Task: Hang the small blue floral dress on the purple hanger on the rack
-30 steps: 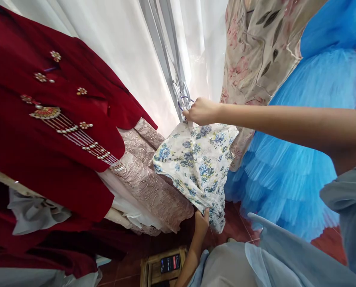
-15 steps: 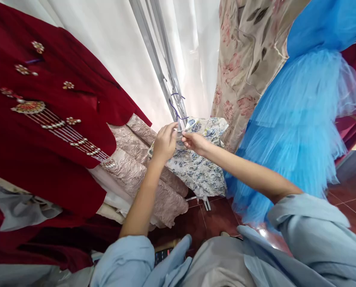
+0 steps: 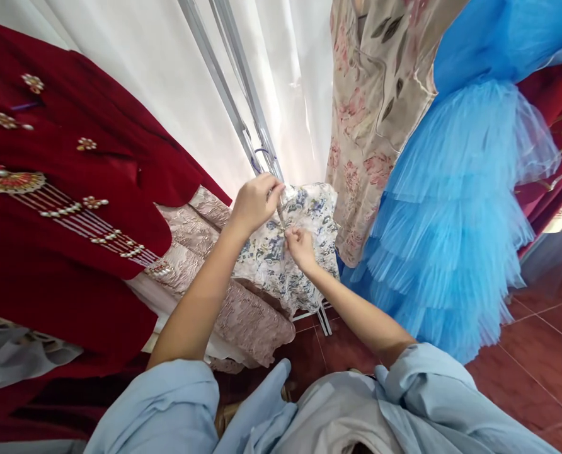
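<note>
Nearest the camera were the person's light-blue sleeves (image 3: 162,403), rolled at the elbows, and a grey shirt (image 3: 328,410). Beyond them, the right hand (image 3: 300,247) was curled, thumb and forefinger closed in a pinch on the front of a floral dress (image 3: 276,265). The left hand (image 3: 256,200) was just above and to its left, fingers bent and tips closed on the dress near its top edge. A narrow strip of the garment ran between the two grips; whether it was a zip or a seam could not be determined. The dress hung between both forearms, below a purple hanger (image 3: 257,165) at a metal rack (image 3: 213,63).

On the left hung a red jacket (image 3: 77,265) with a beaded ornament (image 3: 19,183), beside a pink skirt (image 3: 252,318). On the right hung a beige gown (image 3: 366,126) and a tiered blue gown (image 3: 451,208), above red floor tiles (image 3: 521,366). A white curtain (image 3: 143,57) formed the background.
</note>
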`<action>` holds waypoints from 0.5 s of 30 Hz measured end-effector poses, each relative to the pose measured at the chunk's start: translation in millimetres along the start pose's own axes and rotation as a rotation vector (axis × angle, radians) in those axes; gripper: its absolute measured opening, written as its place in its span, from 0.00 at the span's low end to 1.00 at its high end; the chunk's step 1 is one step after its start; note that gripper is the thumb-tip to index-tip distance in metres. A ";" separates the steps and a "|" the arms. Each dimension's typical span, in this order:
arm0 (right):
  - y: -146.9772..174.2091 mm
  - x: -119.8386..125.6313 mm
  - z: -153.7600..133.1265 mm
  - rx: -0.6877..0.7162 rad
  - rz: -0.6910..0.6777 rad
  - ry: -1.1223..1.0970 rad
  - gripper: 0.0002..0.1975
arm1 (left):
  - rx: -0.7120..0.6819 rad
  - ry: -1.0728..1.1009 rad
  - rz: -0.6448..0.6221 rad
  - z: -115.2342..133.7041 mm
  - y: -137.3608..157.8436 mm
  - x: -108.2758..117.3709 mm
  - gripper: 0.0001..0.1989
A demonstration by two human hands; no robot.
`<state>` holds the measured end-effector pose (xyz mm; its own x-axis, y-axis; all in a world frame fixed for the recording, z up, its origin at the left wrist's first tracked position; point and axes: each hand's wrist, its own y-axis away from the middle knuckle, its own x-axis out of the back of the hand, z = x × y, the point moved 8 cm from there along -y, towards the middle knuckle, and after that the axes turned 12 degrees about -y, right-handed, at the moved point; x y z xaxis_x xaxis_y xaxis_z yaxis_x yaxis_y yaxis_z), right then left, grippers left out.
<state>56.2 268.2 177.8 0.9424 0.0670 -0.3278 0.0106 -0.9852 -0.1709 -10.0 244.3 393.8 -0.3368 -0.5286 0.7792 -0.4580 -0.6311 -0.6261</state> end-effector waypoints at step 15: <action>97.6 39.8 141.9 -0.200 -0.069 0.283 0.16 | 1.025 1.126 0.559 -235.2 188.4 -36.5 0.25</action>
<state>47.2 197.0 16.2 0.9922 0.1157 -0.0461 0.1163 -0.9932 0.0107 -277.5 278.3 254.4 -0.8751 -0.4394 -0.2030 0.4780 -0.8503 -0.2201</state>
